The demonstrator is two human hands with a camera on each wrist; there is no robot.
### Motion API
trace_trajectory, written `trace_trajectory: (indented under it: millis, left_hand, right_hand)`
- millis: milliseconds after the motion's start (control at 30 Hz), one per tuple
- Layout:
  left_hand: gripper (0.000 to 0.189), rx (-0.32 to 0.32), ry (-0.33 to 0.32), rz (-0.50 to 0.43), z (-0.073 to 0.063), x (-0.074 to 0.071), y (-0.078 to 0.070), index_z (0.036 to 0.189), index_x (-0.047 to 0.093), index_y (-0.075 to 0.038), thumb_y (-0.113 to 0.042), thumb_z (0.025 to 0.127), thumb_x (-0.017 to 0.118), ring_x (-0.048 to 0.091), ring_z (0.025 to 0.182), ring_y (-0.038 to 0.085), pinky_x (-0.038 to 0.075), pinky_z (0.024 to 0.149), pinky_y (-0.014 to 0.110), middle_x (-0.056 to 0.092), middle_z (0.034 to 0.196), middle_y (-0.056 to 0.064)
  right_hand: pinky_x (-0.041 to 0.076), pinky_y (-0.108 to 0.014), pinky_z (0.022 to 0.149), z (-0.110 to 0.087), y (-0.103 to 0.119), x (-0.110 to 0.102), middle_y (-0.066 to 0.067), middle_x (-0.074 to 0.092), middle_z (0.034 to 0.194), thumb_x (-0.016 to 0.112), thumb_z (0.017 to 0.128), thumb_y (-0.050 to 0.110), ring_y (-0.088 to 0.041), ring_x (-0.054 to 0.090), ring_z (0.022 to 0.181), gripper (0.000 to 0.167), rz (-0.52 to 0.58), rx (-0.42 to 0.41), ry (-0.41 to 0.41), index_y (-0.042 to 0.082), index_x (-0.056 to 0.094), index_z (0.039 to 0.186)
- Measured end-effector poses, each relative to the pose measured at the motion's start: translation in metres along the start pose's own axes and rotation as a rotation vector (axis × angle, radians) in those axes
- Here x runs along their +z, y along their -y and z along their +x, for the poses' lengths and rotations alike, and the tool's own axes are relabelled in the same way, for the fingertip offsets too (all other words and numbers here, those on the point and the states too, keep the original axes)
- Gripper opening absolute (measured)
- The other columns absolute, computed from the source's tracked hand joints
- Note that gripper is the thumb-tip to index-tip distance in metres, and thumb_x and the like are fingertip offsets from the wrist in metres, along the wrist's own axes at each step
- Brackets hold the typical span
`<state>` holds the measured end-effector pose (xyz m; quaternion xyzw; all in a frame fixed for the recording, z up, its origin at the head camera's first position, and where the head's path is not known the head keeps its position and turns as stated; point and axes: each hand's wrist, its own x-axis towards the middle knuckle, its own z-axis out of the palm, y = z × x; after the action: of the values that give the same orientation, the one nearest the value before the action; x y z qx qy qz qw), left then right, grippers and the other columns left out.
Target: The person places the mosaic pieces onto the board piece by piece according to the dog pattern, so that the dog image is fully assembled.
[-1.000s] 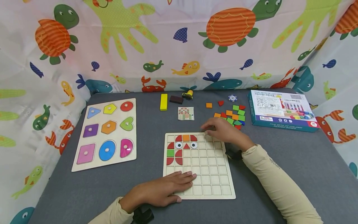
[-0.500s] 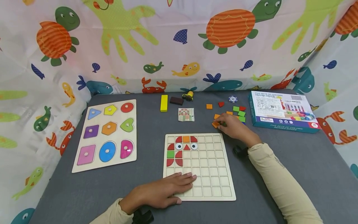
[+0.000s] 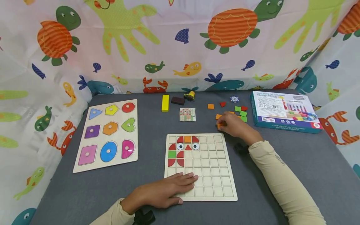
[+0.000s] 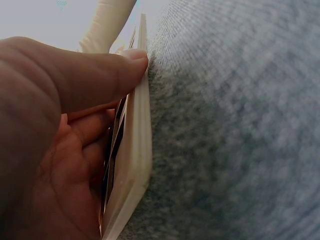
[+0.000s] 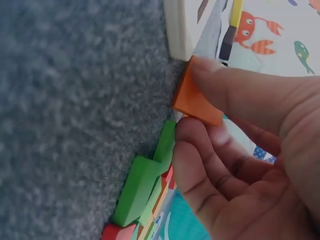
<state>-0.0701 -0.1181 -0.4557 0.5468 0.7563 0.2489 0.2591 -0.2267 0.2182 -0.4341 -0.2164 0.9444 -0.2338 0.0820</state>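
My left hand [image 3: 166, 191] lies with fingers outstretched across the lower left of a wooden grid board [image 3: 215, 180]. In the left wrist view, its thumb [image 4: 105, 75] touches the edge of the board. Just beyond the board's top right corner, my right hand [image 3: 237, 126] pinches an orange square tile [image 5: 194, 97] between thumb and fingers, low over the cloth. Green tiles [image 5: 137, 187] lie close below those fingers in the right wrist view. Set in the board's upper left cells are red pieces [image 3: 180, 162], eye pieces [image 3: 180, 146], a green square [image 3: 172, 154] and an orange square [image 3: 187, 139].
Loose coloured tiles [image 3: 243, 119] lie partly hidden behind my right hand. A pattern card [image 3: 187, 115], yellow block [image 3: 165, 103], dark block [image 3: 177, 100] and bee figure [image 3: 191, 95] stand behind the board. A shape puzzle [image 3: 131, 125] is left, a box [image 3: 284, 111] right.
My right hand has moved right from the board's top edge to the loose tiles and now pinches an orange tile. The left hand stays in place on the board.
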Motion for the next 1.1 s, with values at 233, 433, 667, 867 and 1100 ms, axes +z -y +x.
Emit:
trace_trajectory:
  millis: [233,433,667,867,1100]
  left_hand:
    - [0.065,0.001,-0.008,0.009,-0.001,0.001,0.001,0.154,0.025,-0.007,-0.017,0.099,0.058,0.009,0.147,0.016,0.012,0.117,0.038,0.014,0.162,0.001]
    - [0.064,0.002,-0.008,0.005,-0.001,0.000,-0.001,0.154,0.026,-0.007,-0.016,0.099,0.057,0.010,0.147,0.017,0.012,0.117,0.038,0.014,0.162,0.002]
    - [0.063,0.008,-0.004,0.008,-0.001,0.000,0.000,0.153,0.026,-0.006,-0.016,0.099,0.057,0.010,0.147,0.018,0.013,0.116,0.040,0.015,0.161,0.003]
    - [0.063,0.012,0.001,0.009,-0.001,0.000,0.000,0.154,0.026,-0.007,-0.018,0.099,0.057,0.009,0.147,0.017,0.013,0.117,0.039,0.014,0.162,0.002]
    - [0.063,0.014,-0.002,0.010,0.000,-0.001,0.000,0.153,0.027,-0.006,-0.018,0.099,0.057,0.009,0.147,0.017,0.012,0.117,0.039,0.014,0.162,0.003]
  right_hand:
    - [0.054,-0.038,0.075,-0.005,0.019,0.001,-0.005,0.069,0.100,0.064,0.095,0.008,-0.018,0.064,0.087,0.019,0.116,-0.033,0.001,0.002,0.071,0.111]
    - [0.054,-0.034,0.071,-0.010,0.046,0.005,-0.003,0.070,0.096,0.065,0.093,0.004,-0.014,0.063,0.081,0.017,0.179,-0.124,-0.006,0.001,0.073,0.108]
    - [0.052,-0.030,0.069,-0.015,0.073,0.022,0.002,0.068,0.095,0.068,0.090,0.004,-0.012,0.061,0.081,0.014,0.188,-0.263,0.068,0.006,0.075,0.103]
    - [0.052,-0.026,0.073,-0.018,0.095,0.037,0.003,0.068,0.094,0.069,0.090,0.004,-0.007,0.059,0.082,0.015,0.224,-0.334,0.186,0.006,0.075,0.103]
    - [0.051,-0.025,0.074,-0.019,0.112,0.050,0.001,0.069,0.092,0.069,0.089,0.001,-0.006,0.058,0.079,0.012,0.244,-0.388,0.253,0.005,0.074,0.099]
